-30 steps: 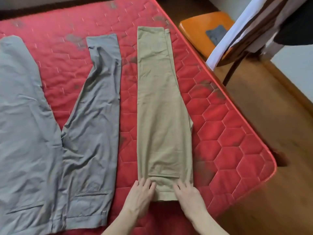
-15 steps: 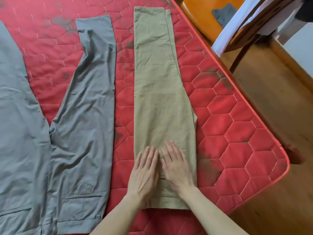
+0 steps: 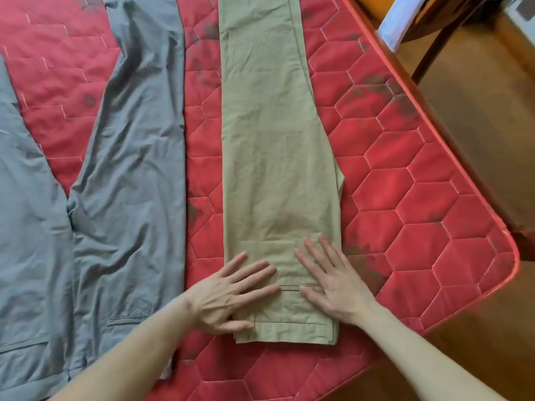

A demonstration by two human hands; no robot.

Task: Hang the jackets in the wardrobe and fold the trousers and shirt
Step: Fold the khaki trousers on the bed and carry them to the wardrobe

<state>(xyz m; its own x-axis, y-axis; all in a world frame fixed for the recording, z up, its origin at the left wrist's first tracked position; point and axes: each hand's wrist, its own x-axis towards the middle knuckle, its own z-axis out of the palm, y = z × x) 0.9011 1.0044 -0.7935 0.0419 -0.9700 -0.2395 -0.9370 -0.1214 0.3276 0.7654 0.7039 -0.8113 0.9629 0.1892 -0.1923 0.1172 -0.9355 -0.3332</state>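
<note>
Left hand (image 3: 228, 296) & right hand (image 3: 333, 280) lie flat w/ straight fingers, gripping nothing, on the waist end of the beige trousers (image 3: 275, 146), folded lengthwise on the red mattress (image 3: 419, 204) beside grey trousers (image 3: 124, 169).

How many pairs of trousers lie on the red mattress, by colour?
Khaki cotton trousers, folded lengthwise with both hands flat on them: 1
Grey trousers, spread open: 1
Total: 2
</note>
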